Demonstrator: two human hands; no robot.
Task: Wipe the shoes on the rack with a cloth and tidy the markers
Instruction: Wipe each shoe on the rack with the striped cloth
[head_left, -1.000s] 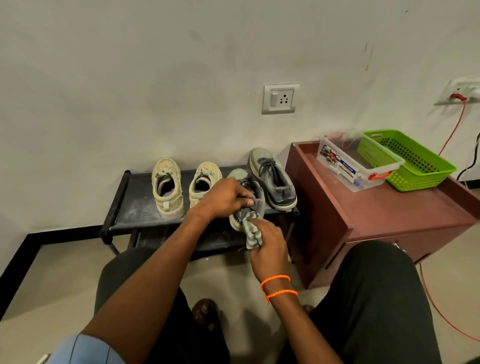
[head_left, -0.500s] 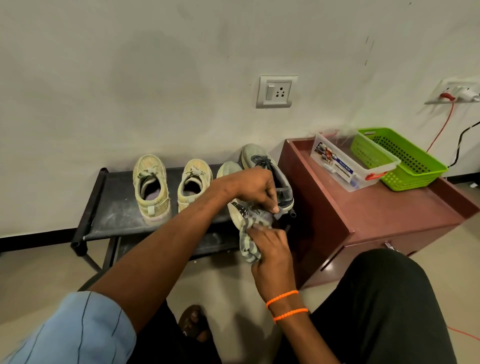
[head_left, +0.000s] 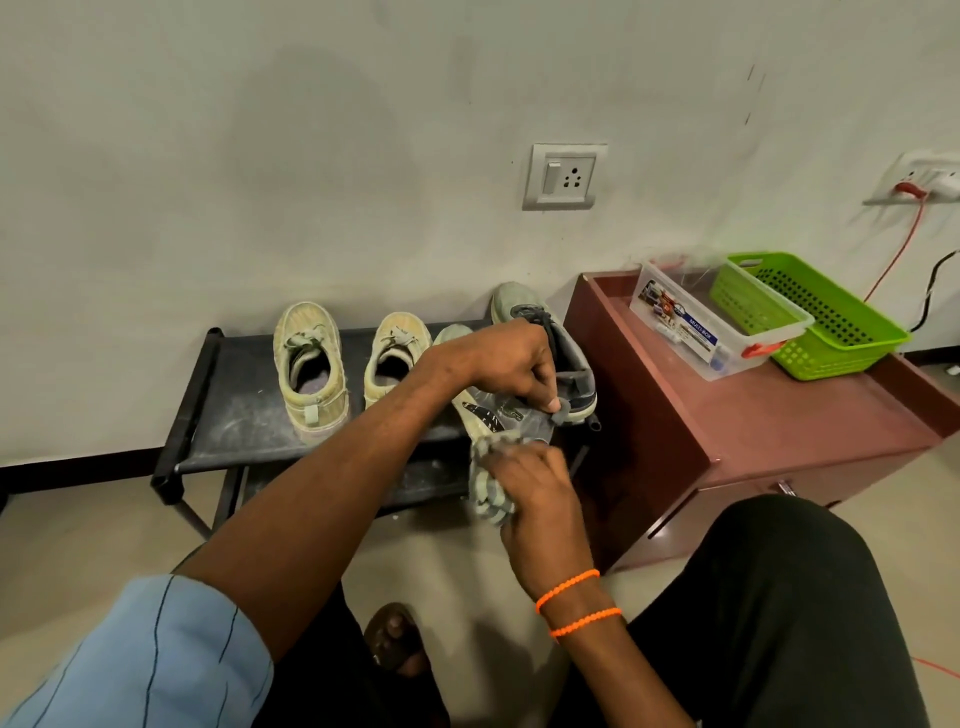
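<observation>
L hand (head_left: 511, 371) curls round the heel end of grey shoe (head_left: 493, 415), tilted on its side above rack (head_left: 249, 410) front edge, long axis running away twd wall. R hand (head_left: 535, 480) grips bunched cloth (head_left: 485, 493), touching the shoe's near end, just below L fingers; next wipe prob goes up along it.

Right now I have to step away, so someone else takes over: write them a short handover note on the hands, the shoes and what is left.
Left hand grips the grey shoe, tipped on its side over the front edge of the rack.
Right hand holds the bunched cloth against that shoe.
Its mate and the beige pair stand on the rack; whether they are wiped, I cannot tell.
Left to do: finish this shoe, set it back, check the others, then the markers; some may be in the clear box beside the green basket, but that is unclear.
</observation>
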